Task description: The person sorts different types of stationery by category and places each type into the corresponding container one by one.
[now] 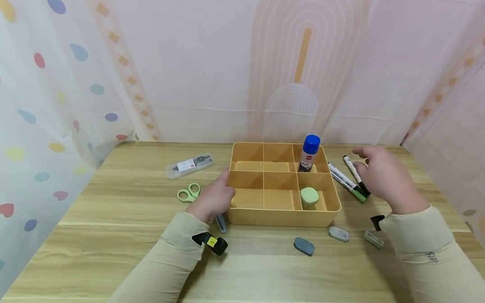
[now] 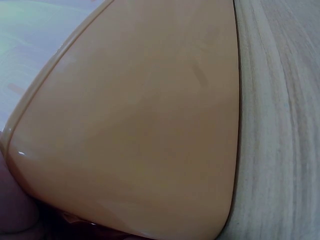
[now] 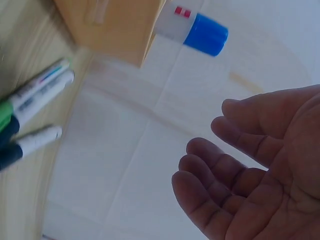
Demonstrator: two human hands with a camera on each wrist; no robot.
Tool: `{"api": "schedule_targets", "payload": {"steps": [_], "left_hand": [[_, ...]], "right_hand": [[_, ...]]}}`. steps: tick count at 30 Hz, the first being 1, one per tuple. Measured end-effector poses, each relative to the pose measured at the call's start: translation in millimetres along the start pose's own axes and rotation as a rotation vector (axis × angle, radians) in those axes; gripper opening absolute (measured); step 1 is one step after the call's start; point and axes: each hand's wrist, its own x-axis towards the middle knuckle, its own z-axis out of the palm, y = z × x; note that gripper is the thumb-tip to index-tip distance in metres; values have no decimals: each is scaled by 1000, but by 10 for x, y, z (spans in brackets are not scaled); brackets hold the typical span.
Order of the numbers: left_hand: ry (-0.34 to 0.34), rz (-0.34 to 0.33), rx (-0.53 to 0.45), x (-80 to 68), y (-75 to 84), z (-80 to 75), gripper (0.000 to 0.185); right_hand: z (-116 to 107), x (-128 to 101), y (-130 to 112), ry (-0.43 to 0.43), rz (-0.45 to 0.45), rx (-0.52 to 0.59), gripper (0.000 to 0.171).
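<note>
My left hand (image 1: 214,199) is at the left side of an orange divided storage box (image 1: 282,218) and grips its rim. Up close in the left wrist view, the box's smooth wall (image 2: 135,120) fills most of the picture, and part of the hand shows at its corner. My right hand (image 1: 390,176) hovers to the right of the box, holding nothing, its fingers loosely bent. Below it lie several markers (image 3: 42,92), including one with a black cap (image 1: 352,168). In the box's back right compartment stands a blue-capped glue stick (image 1: 309,154); a pale green lidded item (image 1: 309,196) sits in front of it.
Green-handled scissors (image 1: 189,193) lie partly under my left hand, near a blue item (image 1: 221,223). A clear case with a compass (image 1: 189,165) lies behind. Before the box are a dark blue-grey block (image 1: 304,246), a lighter one (image 1: 338,234) and a small grey piece (image 1: 373,239).
</note>
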Motion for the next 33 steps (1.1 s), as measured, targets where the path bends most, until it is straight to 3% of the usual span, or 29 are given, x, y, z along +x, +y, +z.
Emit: {"api": "schedule_targets", "payload": {"steps": [7,14,19,33], "left_hand": [[2,-1,-9,2,14,11,71],[-3,6,-15,17,37,35,70],[-10,17,-25,34,63,42,70],[-18,19,-22,22,72,17,70]], "right_hand": [[-82,-4,111,-100,14,-44,44],[-73,-171,172,-194,-22,-69,36],[4,-343,118,-235,-93,-70,22],[182,-631,-142,-364,-172,-171,18]]}}
